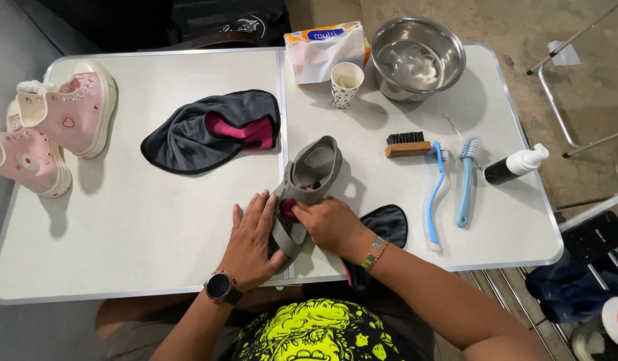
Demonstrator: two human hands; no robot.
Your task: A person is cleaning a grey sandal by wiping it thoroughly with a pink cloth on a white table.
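Basically, left hand lay spread flat, pinning the grey sandal to the bench. Right hand pinched a pink cloth against its strap, brushes within reach right.

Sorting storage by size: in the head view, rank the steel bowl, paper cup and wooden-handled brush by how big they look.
1. steel bowl
2. paper cup
3. wooden-handled brush
The cup and brush look close in size, so their order is unsure.

A makeshift shoe-cleaning spot: a folding counter on bare concrete floor carries brushes, a steel bowl of suds at upper right, a pump bottle, cloths and pink sneakers at left.
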